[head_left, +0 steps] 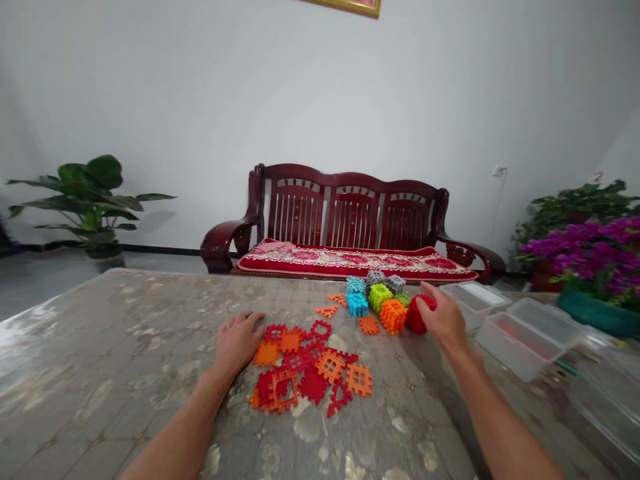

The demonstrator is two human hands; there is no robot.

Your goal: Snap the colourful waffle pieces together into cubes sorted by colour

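Note:
My left hand (239,339) rests palm down on the table, fingers stretched out beside a loose spread of red and orange interlocking plastic tiles. Among these are a solid red tile (313,385), an orange window tile (359,379) and a red triangular tile (340,397). To the right, my right hand (446,321) has its thumb and fingers around a stack of red tiles (415,316), partly covered by the hand. An orange stack (393,316) stands just left of it, near a green stack (380,297), a blue stack (357,305) and grey stacks (375,279).
Clear plastic boxes (520,347) stand on the patterned table (150,347) at the right, near a teal pot (600,313) of purple flowers. Beyond the far table edge is a dark red wooden bench (353,210). A potted plant (95,200) stands at the left.

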